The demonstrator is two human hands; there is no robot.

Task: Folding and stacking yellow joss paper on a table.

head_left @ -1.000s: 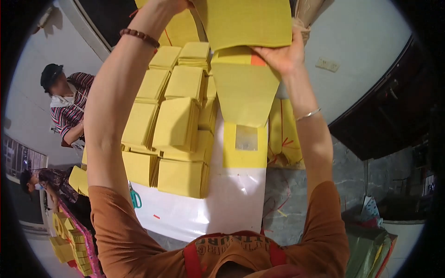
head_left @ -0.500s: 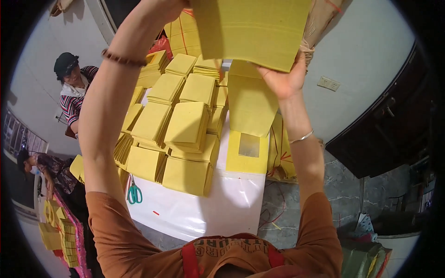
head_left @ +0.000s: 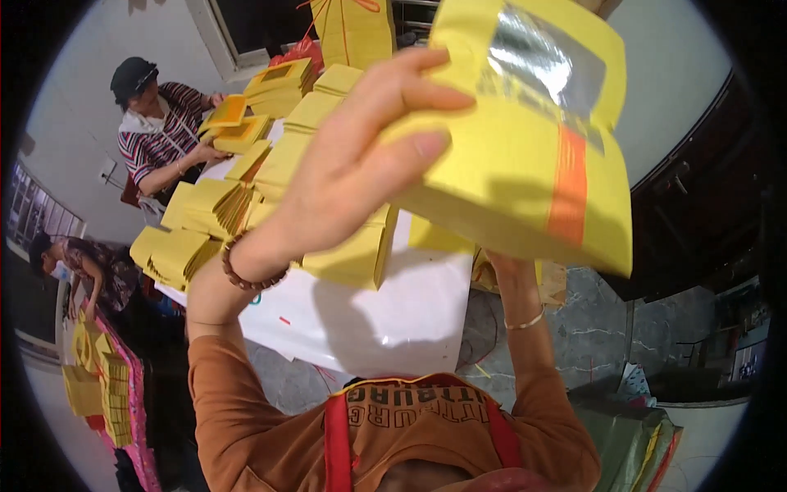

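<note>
A large yellow paper piece (head_left: 500,176) is raised close in front of me, tilted, with a silver foil panel and an orange strip on its face. My left hand (head_left: 369,143) is at its left edge, fingers stretched out and thumb apart; slight blur leaves any contact unclear. Beneath the paper, my right hand (head_left: 510,266) shows only near the wrist, and its fingers are hidden. Behind my left forearm, stacks of folded yellow paper (head_left: 348,254) cover much of the white table (head_left: 385,320). Another yellow sheet (head_left: 434,234) lies on the table, partly hidden under the raised one.
At the table's far left a person (head_left: 156,123) handles yellow and orange papers. Another person (head_left: 86,266) bends by a pink-edged surface (head_left: 135,394) bearing yellow bundles. A tied yellow bundle (head_left: 352,37) stands at the back. A dark door (head_left: 689,189) is at the right.
The raised yellow paper has come nearer and lower, now showing its foil-and-orange face. My left hand has come down and toward me, its fingers spread. My right hand has dropped behind the paper.
</note>
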